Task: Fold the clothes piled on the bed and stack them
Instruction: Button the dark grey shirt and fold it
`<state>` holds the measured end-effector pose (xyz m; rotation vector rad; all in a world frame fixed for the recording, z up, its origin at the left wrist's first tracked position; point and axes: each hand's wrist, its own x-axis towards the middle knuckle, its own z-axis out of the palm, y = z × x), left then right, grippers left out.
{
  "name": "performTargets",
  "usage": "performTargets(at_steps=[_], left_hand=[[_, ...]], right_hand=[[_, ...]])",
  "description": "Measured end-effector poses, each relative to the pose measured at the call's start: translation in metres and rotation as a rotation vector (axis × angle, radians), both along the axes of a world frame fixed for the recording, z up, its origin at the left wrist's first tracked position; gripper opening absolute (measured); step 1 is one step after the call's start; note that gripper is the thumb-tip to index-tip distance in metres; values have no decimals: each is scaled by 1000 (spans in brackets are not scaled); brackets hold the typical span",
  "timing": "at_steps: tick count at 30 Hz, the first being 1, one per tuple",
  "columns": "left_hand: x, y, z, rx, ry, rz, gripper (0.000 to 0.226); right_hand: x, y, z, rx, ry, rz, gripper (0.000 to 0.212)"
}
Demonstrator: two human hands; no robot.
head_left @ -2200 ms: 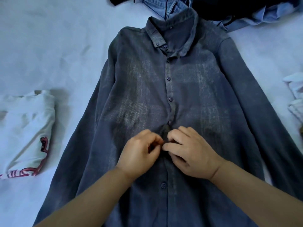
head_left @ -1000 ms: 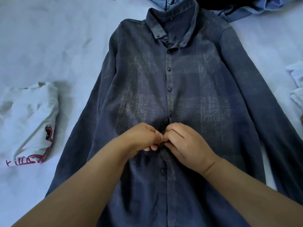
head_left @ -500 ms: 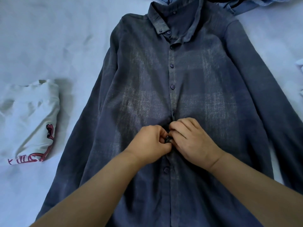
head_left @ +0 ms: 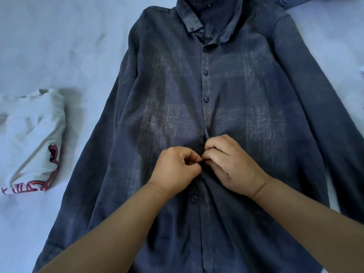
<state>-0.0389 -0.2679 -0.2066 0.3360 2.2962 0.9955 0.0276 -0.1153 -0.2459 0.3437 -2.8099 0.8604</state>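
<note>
From the head camera, a dark blue-grey long-sleeved button-up shirt (head_left: pixel 246 107) lies flat and face up on the pale white bed sheet (head_left: pixel 59 46), collar toward the far edge and both sleeves spread down along its sides. The left hand (head_left: pixel 177 168) and the right hand (head_left: pixel 232 164) meet at the shirt's front placket, about halfway down; the fingers of each are curled and pinch the fabric there, knuckles nearly touching, and the cloth puckers slightly around them. Small dark buttons (head_left: pixel 206 99) run up the placket above the hands, and one more button (head_left: pixel 194 198) shows just below them. To the left of the shirt, near its sleeve but apart from it, sits a folded white garment with a pink-red print (head_left: pixel 33 138) along its near edge. At the top right corner a strip of lighter blue clothing (head_left: pixel 291 1) lies beside the shirt's shoulder, mostly cut off by the frame.
</note>
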Motion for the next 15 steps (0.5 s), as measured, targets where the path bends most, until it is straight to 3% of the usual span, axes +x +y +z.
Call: performTargets(at_steps=[4,15], left_hand=[[-5,-2,-3,14,-75,-24,16],[-13,-2,-2,-65,-89,-165,17]], right_hand=[[-1,1,3,-160,1,-102,8],[2,-8,10,-16,-64,-26,8]])
